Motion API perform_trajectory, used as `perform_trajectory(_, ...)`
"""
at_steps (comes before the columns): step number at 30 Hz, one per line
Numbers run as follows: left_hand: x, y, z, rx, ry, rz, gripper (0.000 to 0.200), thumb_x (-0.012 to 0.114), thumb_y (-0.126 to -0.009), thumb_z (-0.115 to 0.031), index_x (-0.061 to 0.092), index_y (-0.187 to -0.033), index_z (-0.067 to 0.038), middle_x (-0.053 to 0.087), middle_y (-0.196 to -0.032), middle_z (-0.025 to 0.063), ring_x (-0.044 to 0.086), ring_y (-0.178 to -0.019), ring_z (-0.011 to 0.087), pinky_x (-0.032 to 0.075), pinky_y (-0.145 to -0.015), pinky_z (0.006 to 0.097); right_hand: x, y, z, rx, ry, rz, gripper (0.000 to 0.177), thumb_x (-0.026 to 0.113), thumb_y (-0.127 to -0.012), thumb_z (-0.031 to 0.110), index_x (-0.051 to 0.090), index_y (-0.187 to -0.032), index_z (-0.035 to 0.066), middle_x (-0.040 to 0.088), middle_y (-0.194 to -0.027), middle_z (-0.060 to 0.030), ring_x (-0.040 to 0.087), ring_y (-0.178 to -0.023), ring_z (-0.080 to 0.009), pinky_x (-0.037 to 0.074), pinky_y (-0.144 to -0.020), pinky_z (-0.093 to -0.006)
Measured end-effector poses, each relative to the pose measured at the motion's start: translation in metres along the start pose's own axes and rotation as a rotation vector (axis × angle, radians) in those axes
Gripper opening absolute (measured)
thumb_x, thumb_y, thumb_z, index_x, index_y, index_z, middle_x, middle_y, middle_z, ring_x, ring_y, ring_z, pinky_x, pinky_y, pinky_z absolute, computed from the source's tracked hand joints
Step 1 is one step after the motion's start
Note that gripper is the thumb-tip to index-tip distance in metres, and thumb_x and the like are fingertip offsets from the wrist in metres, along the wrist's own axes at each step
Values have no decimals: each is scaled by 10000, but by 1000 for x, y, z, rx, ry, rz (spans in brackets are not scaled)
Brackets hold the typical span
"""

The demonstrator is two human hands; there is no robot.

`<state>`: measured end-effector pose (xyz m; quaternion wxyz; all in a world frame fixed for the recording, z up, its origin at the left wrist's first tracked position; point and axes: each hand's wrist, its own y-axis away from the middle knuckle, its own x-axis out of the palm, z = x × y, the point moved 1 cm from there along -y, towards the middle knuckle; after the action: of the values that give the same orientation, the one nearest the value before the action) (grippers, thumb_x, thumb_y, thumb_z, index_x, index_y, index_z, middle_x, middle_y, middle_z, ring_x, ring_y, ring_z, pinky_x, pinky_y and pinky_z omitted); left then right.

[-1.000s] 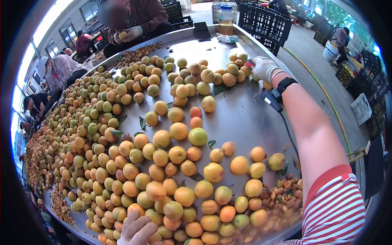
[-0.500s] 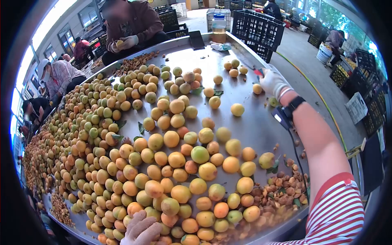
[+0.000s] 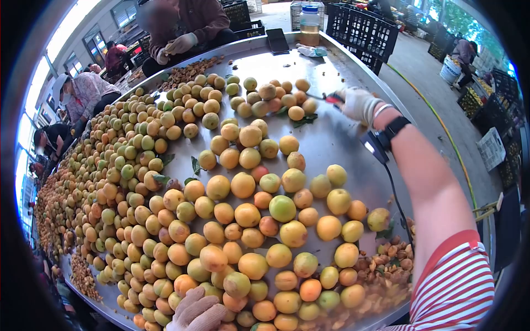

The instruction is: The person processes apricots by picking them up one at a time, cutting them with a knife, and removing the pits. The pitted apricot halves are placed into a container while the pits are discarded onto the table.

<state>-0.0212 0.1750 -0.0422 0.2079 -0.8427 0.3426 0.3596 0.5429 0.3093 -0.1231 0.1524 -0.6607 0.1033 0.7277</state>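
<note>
Slim tool with a red-and-black handle above the far right of the silver metal table; long axis roughly crosswise, thin end pointing left toward a small cluster of round yellow-orange fruit, just beside it. Right hand, white-gloved, closed round handle; nearer that cluster than left hand, pale-gloved, at near edge against more fruit, fingers side by side, grip unclear.

Blk phone nr 1 jar w/ blue lid; yel hose on floor; 1 wht bucket.
</note>
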Motion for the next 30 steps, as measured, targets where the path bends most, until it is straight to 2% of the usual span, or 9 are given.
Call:
perform_trajectory(4,0,3,-4,22,-1,-20,381,765,-822,-65,685,-1189,-3,647,-1264,214,566,-1268,427,443,-1070,481,-42,52,-9,-1,-306,41,359,603,-971,311,665,-1223,64,688,-1148,-225,642,-1084,-401,501,-976,-453)
perform_trajectory(7,1,6,-10,51,3,-18,367,756,-838,-61,682,-1190,13,639,-1277,227,566,-1272,424,453,-1057,464,-37,60,-85,187,36,-291,382,570,-978,311,647,-1265,69,697,-1146,-211,667,-1070,-381,526,-940,-450)
perform_trajectory(15,1,9,-23,86,-2,-34,323,725,-863,-40,697,-1180,20,651,-1255,223,573,-1266,410,470,-1041,437,-28,86,-73,290,315,-19,298,582,-938,213,684,-1179,71,688,-1183,-205,664,-1123,-346,524,-960,-441)
perform_trajectory(17,-1,14,-27,90,5,-27,320,718,-865,-34,697,-1180,19,650,-1254,222,574,-1263,411,471,-1037,434,-32,96,-58,448,184,184,312,616,-927,229,693,-1179,63,691,-1170,-209,670,-1110,-341,530,-955,-415)
perform_trajectory(21,-12,20,-32,119,-4,-19,318,698,-870,-23,700,-1187,10,647,-1255,220,573,-1261,414,475,-1027,429,-12,161,-7,-12,-539,168,367,672,-938,284,674,-1211,39,713,-1036,-226,694,-1001,-350,537,-866,-393)
perform_trajectory(23,-13,25,-32,95,11,-25,354,698,-862,-25,694,-1216,-5,646,-1256,216,568,-1259,422,470,-1035,438,-13,178,-7,106,-698,-35,331,635,-969,261,666,-1212,38,711,-1044,-241,681,-980,-386,530,-857,-398)
perform_trajectory(25,-17,26,-34,142,-26,-11,359,702,-860,-43,690,-1218,-10,649,-1252,210,571,-1251,429,456,-1056,456,-10,181,-24,190,-505,-222,356,618,-972,275,658,-1234,37,703,-1058,-253,678,-1017,-388,528,-883,-413)
perform_trajectory(27,-17,29,-35,164,-8,-25,357,704,-860,-52,688,-1216,-15,652,-1251,205,572,-1251,425,450,-1065,463,-3,193,-25,319,-177,-112,361,581,-976,286,650,-1224,33,692,-1090,-251,661,-1062,-398,520,-924,-439)
perform_trajectory(30,-18,36,-39,177,3,-36,355,708,-860,-63,684,-1212,-24,656,-1250,194,575,-1250,417,444,-1072,469,7,206,-9,212,-167,-20,342,542,-979,292,643,-1172,29,670,-1164,-249,623,-1118,-422,497,-973,-468)
